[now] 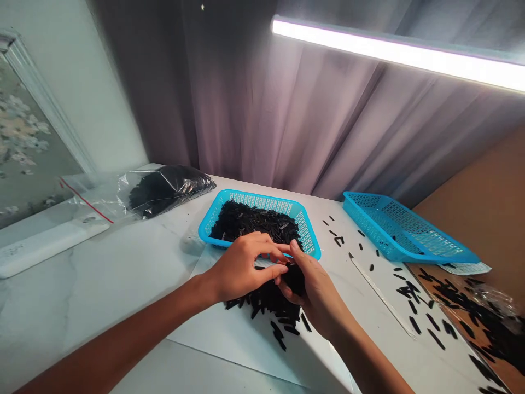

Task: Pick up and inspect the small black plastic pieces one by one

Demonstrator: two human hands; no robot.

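My right hand is closed around a dark bunch of small black strips. The fingers of my left hand are bent, with thumb and fingertips pressed at the edge of that bunch; whatever they pinch is too small to make out. Beneath both hands, a loose pile of black strips lies on a white sheet. Just beyond the hands stands a blue plastic basket filled with similar black pieces, some with a shiny side showing.
A clear bag of black pieces lies at the back left, above a long white bar. A second blue basket stands at right. Scattered strips spread towards a brown surface at the right edge. A lit tube lamp hangs above.
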